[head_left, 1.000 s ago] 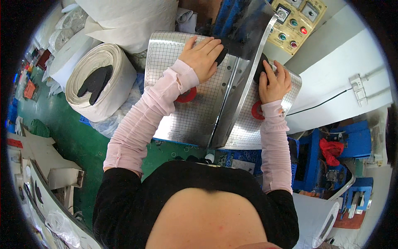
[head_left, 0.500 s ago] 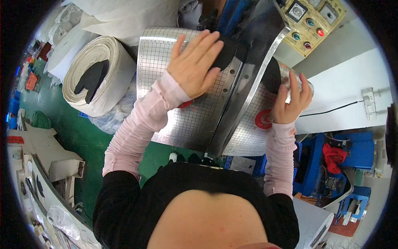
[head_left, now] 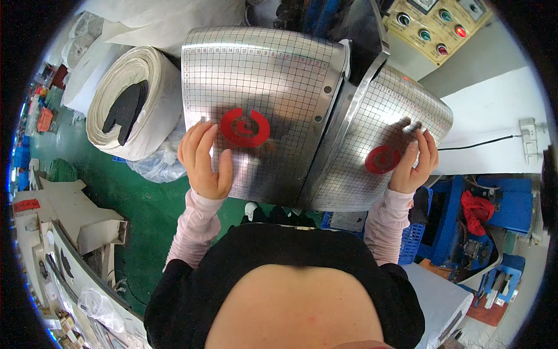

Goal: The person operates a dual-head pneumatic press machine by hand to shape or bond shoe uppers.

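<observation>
Two shiny metal plates with a grid pattern lie in front of me, the left plate [head_left: 261, 75] and the right plate [head_left: 401, 110], split by a raised metal bar [head_left: 343, 110]. Each carries a red round mark, one on the left [head_left: 244, 127] and one on the right [head_left: 382, 159]. My left hand [head_left: 203, 160] rests at the near left edge of the left plate, fingers apart, holding nothing. My right hand [head_left: 414, 160] lies on the right plate just beside its red mark, fingers spread upward, with nothing in it.
A big roll of white material [head_left: 145, 87] with a black piece [head_left: 125, 110] on its end stands at the left, a clear plastic bag [head_left: 160, 166] below it. A control panel with coloured buttons [head_left: 436, 26] sits behind. A blue crate [head_left: 412, 244] and red cloth [head_left: 476, 209] are at right.
Both hands have drawn back from the far middle of the plates, by the bar, to the near edges. The dark pieces they touched are no longer visible.
</observation>
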The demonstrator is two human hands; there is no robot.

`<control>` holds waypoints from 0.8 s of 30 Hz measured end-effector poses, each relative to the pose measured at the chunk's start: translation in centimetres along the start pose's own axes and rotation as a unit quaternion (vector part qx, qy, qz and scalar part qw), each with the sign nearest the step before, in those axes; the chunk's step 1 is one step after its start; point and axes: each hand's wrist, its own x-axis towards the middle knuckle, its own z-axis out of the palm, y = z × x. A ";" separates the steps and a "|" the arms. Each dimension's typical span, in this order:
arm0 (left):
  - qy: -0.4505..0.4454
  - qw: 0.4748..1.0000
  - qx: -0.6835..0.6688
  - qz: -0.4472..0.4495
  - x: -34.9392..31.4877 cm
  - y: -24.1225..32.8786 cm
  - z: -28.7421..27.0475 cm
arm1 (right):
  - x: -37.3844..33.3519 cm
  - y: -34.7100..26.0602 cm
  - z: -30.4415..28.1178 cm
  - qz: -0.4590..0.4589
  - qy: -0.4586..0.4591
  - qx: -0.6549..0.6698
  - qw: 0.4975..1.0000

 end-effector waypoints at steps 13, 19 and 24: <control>-0.002 0.997 -0.052 -0.054 -2.5 -1.1 -1.4 | -0.5 -1.0 0.1 -0.019 0.017 -0.018 1.000; -0.005 0.992 -0.124 -0.028 -2.7 -1.3 -1.5 | -1.7 -2.2 -1.7 -0.007 0.027 -0.040 0.999; -0.030 0.987 -0.159 -0.001 -2.1 -1.6 -1.8 | -2.8 -4.5 -3.4 -0.006 0.018 -0.109 0.994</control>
